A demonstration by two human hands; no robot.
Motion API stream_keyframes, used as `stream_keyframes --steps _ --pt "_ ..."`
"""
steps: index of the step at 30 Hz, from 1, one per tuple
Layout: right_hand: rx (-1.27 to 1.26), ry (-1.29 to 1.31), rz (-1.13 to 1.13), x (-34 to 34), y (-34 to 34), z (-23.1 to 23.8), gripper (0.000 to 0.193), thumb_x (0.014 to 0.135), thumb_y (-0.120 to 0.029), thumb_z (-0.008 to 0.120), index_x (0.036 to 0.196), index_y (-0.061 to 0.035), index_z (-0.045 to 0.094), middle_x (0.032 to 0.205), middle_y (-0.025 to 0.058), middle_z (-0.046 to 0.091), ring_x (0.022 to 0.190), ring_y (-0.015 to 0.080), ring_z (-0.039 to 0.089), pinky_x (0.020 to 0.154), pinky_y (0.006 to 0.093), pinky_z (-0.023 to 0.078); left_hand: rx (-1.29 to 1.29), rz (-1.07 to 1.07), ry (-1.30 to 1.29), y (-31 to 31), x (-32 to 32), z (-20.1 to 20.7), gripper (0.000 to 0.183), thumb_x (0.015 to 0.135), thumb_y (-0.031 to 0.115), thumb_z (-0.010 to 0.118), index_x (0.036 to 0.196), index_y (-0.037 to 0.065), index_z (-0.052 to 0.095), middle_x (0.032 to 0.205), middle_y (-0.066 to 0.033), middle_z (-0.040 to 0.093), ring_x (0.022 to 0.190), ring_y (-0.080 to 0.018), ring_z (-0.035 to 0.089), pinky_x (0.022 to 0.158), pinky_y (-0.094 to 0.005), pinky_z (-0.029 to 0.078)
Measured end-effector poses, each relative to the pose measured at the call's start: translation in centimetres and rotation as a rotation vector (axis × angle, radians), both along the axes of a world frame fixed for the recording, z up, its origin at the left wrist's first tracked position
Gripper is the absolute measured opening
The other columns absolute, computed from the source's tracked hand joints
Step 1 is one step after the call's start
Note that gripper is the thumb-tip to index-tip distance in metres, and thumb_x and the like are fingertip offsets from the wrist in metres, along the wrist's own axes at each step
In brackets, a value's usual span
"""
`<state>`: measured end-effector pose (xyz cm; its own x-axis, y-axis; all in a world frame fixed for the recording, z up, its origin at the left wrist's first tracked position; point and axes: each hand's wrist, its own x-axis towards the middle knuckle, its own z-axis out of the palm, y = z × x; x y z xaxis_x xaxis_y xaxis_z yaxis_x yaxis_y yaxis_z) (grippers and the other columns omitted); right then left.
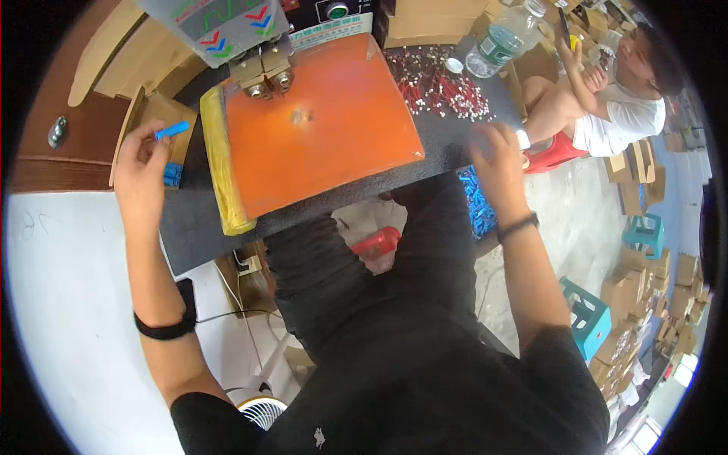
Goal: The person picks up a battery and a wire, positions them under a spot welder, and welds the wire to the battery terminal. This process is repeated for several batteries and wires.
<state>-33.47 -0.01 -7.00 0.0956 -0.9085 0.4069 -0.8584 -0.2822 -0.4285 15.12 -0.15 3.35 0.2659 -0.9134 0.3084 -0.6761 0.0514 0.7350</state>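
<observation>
Between the thumb and fingers of my left hand (140,163) is a small blue battery cell (172,130), held level above a cardboard box (171,114) at the left. More blue battery cells (173,174) lie in that box, just below the hand. My right hand (497,163) is over the table's right edge, beside a box of many loose blue battery cells (476,205). Motion smears its fingers, so whether they hold anything cannot be made out. Between my hands lies an orange mat (326,144), under the metal electrode head (262,72) of a bench machine.
A heap of red wires with white connectors (444,87) lies right of the mat, near a clear plastic bottle (504,42). Yellow wrapping (220,167) lines the mat's left edge. Another person (622,98) sits at the right, near teal stools (588,318) and stacked cartons.
</observation>
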Motion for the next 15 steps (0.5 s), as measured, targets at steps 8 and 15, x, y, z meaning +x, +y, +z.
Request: stream_keyframes --steps 8,15 --pt "-0.029 0.192 -0.032 1.5 -5.2 -1.2 0.011 0.085 -0.019 0.068 0.089 -0.0085 0.070 0.088 0.0101 0.065 0.086 0.0324 0.064 0.077 0.0437 0.051 0.077 -0.368 -0.551 2.8 -10.1 1.2 0.020 0.086 0.006 0.065 0.106 0.004 0.069 0.102 -0.0131 0.068 0.096 -0.0304 0.064 0.086 -0.0398 0.048" --pt "0.017 0.101 -0.014 0.0 -3.8 3.1 0.015 0.089 -0.016 0.065 0.095 -0.0028 0.069 0.093 0.0157 0.069 0.089 0.0339 0.066 0.077 0.0409 0.052 0.006 -0.344 -0.618 1.9 -10.4 0.1 0.017 0.086 0.011 0.066 0.102 0.005 0.069 0.098 -0.0111 0.067 0.093 -0.0321 0.063 0.086 -0.0428 0.045"
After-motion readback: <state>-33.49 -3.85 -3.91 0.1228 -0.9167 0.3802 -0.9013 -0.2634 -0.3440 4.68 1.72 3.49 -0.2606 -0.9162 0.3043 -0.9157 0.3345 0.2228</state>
